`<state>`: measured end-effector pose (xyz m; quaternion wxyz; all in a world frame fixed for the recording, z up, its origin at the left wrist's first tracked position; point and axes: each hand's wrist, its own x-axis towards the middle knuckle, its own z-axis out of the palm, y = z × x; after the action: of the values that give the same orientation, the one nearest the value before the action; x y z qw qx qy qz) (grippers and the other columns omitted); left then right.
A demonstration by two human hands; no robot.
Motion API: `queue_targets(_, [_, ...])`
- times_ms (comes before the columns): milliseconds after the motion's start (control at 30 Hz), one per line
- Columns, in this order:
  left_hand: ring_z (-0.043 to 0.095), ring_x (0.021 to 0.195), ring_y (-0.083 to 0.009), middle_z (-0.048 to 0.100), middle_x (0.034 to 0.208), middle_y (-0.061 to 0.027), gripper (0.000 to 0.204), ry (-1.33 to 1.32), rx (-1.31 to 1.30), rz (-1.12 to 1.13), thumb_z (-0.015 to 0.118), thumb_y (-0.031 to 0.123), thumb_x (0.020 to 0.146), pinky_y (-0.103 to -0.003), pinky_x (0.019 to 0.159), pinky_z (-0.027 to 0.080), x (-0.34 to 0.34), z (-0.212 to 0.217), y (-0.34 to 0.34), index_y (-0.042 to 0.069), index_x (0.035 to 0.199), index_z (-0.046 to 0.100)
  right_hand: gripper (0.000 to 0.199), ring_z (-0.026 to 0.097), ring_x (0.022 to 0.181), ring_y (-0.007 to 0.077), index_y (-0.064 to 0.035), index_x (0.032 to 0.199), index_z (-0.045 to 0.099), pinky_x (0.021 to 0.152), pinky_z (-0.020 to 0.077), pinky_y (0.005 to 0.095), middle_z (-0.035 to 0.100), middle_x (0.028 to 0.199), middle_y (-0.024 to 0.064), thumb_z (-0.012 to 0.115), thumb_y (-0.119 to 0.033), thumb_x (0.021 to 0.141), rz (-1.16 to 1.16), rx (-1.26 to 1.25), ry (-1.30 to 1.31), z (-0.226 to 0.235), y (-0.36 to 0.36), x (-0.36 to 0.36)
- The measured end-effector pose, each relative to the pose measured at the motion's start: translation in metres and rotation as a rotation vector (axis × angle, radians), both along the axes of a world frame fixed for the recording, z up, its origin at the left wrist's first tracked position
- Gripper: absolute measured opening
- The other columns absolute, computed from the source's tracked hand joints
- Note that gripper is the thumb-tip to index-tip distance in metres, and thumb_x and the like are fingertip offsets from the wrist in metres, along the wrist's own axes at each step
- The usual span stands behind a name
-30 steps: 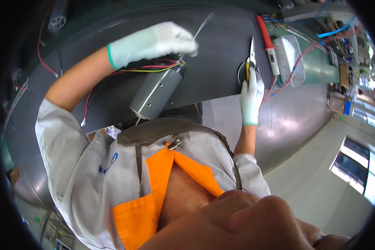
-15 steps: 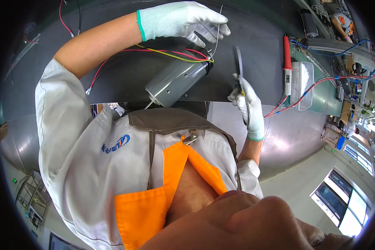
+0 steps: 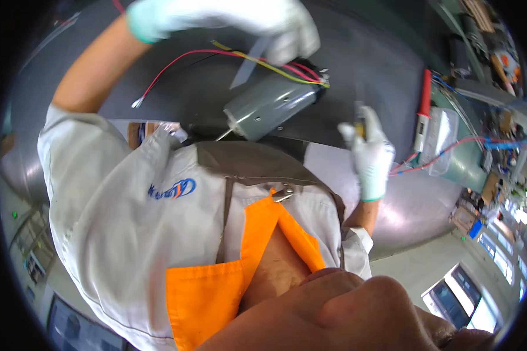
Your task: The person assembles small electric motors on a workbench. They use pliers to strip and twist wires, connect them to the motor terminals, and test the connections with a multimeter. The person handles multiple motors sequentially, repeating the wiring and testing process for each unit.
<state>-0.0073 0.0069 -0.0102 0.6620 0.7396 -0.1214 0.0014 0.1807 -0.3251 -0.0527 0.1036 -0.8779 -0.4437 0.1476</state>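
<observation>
Gray cylinder slants lengthwise away rightward, bodyward of the nearer left grip, whose closure I cannot tell. Right grip clasps a tool.

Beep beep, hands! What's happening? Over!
Left hand by the wires, grip unclear. Right hand gripping scissors. Motor lying at edge of table. Wires might get in the way.
</observation>
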Motion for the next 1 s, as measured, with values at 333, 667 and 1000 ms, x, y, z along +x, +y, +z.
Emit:
queue_targets(333, [0.055, 0.130, -0.0401, 0.061, 0.138, -0.0189, 0.069, -0.065, 0.617, 0.551, 0.069, 0.049, 0.089, -0.047, 0.113, 0.042, -0.089, -0.039, -0.064, -0.001, 0.136, 0.061, 0.049, 0.073, 0.076, 0.0160, 0.0037, 0.119, 0.068, 0.062, 0.0576, 0.0269, 0.076, 0.093, 0.0124, 0.065, -0.042, 0.102, -0.071, -0.036, 1.116, -0.014, 0.032, 0.003])
queue_targets(667, [0.064, 0.100, -0.0413, 0.066, 0.108, -0.0196, 0.056, -0.345, 0.791, 1.172, 0.072, 0.027, 0.088, -0.048, 0.087, 0.053, 0.074, -0.098, -0.043, -0.001, 0.135, 0.058, 0.043, 0.070, 0.085, 0.0170, 0.0079, 0.125, 0.064, 0.079, 0.0606, 0.0323, 0.069, 0.105, 0.0121, 0.062, -0.029, 0.104, -0.277, 0.707, 1.046, -0.052, 0.155, 0.017])
queue_targets(1000, [0.058, 0.074, -0.0108, 0.060, 0.092, -0.0030, 0.042, 0.174, -0.373, 0.902, 0.054, 0.024, 0.106, -0.025, 0.063, 0.046, 0.046, -0.095, 0.032, -0.001, 0.140, 0.054, 0.067, 0.071, 0.095, 0.0229, 0.0063, 0.153, 0.036, 0.086, 0.0607, 0.0373, 0.069, 0.117, 0.0203, 0.067, -0.022, 0.101, -0.602, 1.123, 0.523, -0.032, 0.045, 0.156])
